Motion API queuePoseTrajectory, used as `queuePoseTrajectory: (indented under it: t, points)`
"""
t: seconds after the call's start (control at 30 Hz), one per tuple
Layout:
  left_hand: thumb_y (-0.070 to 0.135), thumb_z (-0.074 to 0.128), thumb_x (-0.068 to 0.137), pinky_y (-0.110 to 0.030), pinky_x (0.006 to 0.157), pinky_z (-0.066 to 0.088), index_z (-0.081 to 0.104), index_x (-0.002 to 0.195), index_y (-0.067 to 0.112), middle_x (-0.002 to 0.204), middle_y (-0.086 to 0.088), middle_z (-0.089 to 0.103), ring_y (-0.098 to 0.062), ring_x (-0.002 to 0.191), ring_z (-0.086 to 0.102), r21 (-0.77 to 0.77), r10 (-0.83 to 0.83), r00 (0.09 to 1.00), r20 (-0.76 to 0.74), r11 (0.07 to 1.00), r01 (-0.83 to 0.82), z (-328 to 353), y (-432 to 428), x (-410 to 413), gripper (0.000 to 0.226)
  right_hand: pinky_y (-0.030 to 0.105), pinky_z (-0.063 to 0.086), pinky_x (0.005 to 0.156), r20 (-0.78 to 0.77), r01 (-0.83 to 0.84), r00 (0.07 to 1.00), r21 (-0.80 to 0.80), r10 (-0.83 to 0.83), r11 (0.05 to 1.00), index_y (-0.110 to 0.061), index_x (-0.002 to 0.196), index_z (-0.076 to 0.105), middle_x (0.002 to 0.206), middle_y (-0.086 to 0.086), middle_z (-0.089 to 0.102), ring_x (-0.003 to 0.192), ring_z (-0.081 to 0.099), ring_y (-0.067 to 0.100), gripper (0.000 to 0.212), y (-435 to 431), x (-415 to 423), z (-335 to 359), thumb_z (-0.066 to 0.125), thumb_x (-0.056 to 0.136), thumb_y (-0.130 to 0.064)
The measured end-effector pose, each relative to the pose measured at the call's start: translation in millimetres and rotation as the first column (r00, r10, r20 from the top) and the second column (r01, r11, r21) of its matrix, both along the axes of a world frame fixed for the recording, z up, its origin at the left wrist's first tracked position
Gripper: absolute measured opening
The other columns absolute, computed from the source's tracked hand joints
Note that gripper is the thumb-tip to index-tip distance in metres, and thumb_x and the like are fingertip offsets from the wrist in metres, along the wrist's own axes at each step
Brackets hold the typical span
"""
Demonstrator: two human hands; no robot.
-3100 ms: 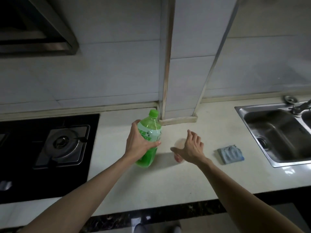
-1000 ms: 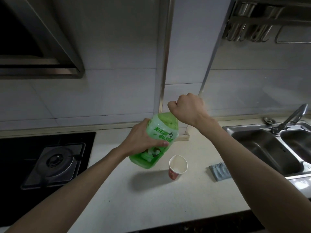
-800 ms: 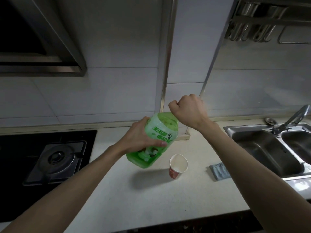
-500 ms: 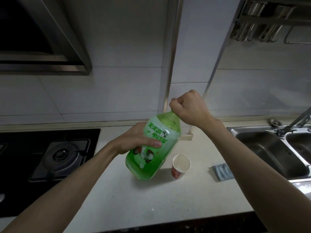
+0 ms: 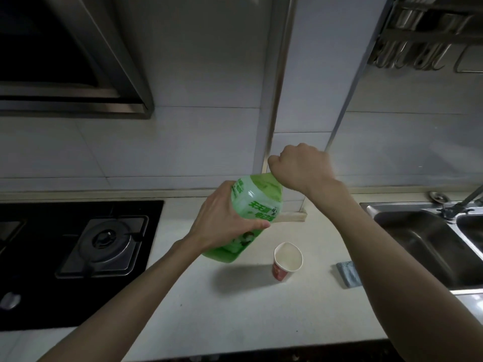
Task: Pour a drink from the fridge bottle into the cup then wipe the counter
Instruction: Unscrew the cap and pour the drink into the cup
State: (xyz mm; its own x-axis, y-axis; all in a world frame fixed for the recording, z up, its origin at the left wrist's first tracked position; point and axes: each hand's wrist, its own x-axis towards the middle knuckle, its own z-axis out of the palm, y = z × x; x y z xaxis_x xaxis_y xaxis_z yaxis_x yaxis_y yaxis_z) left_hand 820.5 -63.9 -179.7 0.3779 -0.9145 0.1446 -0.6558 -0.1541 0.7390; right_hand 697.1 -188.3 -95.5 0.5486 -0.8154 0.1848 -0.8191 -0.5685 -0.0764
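Observation:
A green plastic bottle [image 5: 251, 205] with a white and green label hangs above the counter, tilted with its top toward the wall. My left hand [image 5: 222, 223] grips its body from the left. My right hand [image 5: 300, 167] is curled over the bottle's top and hides the cap. A red and white paper cup [image 5: 286, 261] stands upright on the pale counter [image 5: 235, 309], just right of the bottle's base, and looks empty. A small blue-grey cloth [image 5: 349, 273] lies on the counter to the right of the cup, partly behind my right forearm.
A black gas hob [image 5: 78, 244] fills the counter's left side. A steel sink [image 5: 423, 241] with a tap [image 5: 467, 202] lies at the right. A range hood [image 5: 73, 74] hangs upper left, a steel rack [image 5: 428, 35] upper right, and a boxed column [image 5: 300, 100] rises behind the bottle.
Since 3.1 s ago the bottle has been lifted off the counter and my right hand has gone from the cup to the bottle's top. Over the last second both hands keep their hold.

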Motion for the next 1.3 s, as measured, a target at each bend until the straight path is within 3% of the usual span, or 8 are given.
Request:
queuePoseTrajectory:
  t: [0.27,0.5,0.7,0.77,0.87,1.1,1.2,1.3]
  points:
    - [0.038,0.087,0.054,-0.032,0.077,0.060,0.059,0.121,0.022,0.105,0.002,0.075,-0.016,0.094,0.073,-0.004,-0.266,0.833,-0.484,0.953,0.302,-0.7,20.1,22.7,0.074,0.030,0.038,0.051,0.268,-0.413,0.856,-0.161,0.442,0.897,-0.017,0.041,0.028,0.035,-0.001,0.024,0.037,0.027,0.018,0.053,5.0,0.1,-13.9,0.025,0.084,-0.047]
    - [0.046,0.094,0.049,-0.028,0.082,0.054,0.054,0.119,0.031,0.106,0.015,0.066,-0.002,0.095,0.064,0.015,0.013,0.978,-0.208,1.000,-0.010,-5.7,20.4,13.8,0.081,0.026,0.041,0.059,0.495,-0.219,0.864,0.203,0.093,0.954,-0.011,0.066,0.063,0.059,-0.004,0.060,0.066,0.056,0.011,0.043,6.4,-5.1,-17.4,0.065,0.085,-0.049]
    - [0.050,0.092,0.046,-0.026,0.080,0.053,0.052,0.115,0.036,0.103,0.019,0.065,-0.001,0.094,0.063,0.009,-0.013,0.982,-0.186,1.000,0.015,-4.3,20.0,14.7,0.081,0.034,0.043,0.058,0.683,-0.407,0.724,0.312,0.095,0.859,-0.022,0.078,0.062,0.062,0.004,0.055,0.056,0.049,0.015,0.023,8.1,-15.7,-30.0,0.069,0.087,-0.041]
    - [0.046,0.094,0.049,-0.021,0.076,0.051,0.050,0.115,0.037,0.101,0.021,0.065,0.003,0.092,0.062,0.027,-0.023,0.980,-0.199,0.999,0.029,-5.4,22.9,16.2,0.079,0.041,0.049,0.067,0.682,-0.478,0.713,0.303,0.162,0.825,-0.025,0.084,0.064,0.072,0.012,0.062,0.065,0.055,0.026,0.013,9.2,-19.2,-29.6,0.068,0.089,-0.035]
    - [0.046,0.094,0.050,-0.021,0.076,0.052,0.049,0.118,0.037,0.102,0.020,0.063,0.003,0.092,0.062,0.034,-0.026,0.982,-0.189,0.999,0.033,-8.0,24.9,19.0,0.081,0.038,0.049,0.074,0.615,-0.541,0.735,0.277,0.286,0.794,-0.028,0.091,0.064,0.084,0.007,0.066,0.075,0.059,0.017,0.003,8.6,-23.0,-24.5,0.065,0.092,-0.027]
    - [0.048,0.093,0.050,-0.027,0.081,0.055,0.050,0.120,0.034,0.106,0.018,0.063,-0.001,0.096,0.062,0.031,-0.012,0.984,-0.180,0.999,0.018,-12.2,28.8,25.0,0.083,0.020,0.049,0.081,0.466,-0.613,0.757,0.266,0.457,0.744,-0.024,0.114,0.063,0.111,-0.007,0.061,0.103,0.057,0.005,0.023,4.6,-25.0,-14.4,0.064,0.093,-0.016]
    - [0.048,0.093,0.050,-0.032,0.084,0.056,0.051,0.120,0.032,0.106,0.018,0.063,-0.002,0.096,0.062,0.036,-0.013,0.985,-0.174,0.999,0.019,-14.8,31.8,27.5,0.083,0.017,0.050,0.081,0.451,-0.550,0.810,0.360,0.376,0.753,-0.031,0.127,0.054,0.111,-0.010,0.063,0.105,0.058,0.002,0.042,7.2,-23.3,-7.3,0.065,0.088,-0.042]
    - [0.052,0.092,0.048,-0.034,0.086,0.056,0.051,0.119,0.033,0.107,0.018,0.063,-0.003,0.097,0.062,0.037,-0.015,0.986,-0.168,0.999,0.021,-17.3,33.2,29.3,0.084,0.027,0.052,0.074,0.398,-0.396,0.882,0.336,0.252,0.855,-0.022,0.106,0.064,0.090,-0.005,0.067,0.086,0.063,0.008,0.059,11.1,-15.0,-5.5,0.050,0.075,-0.070]
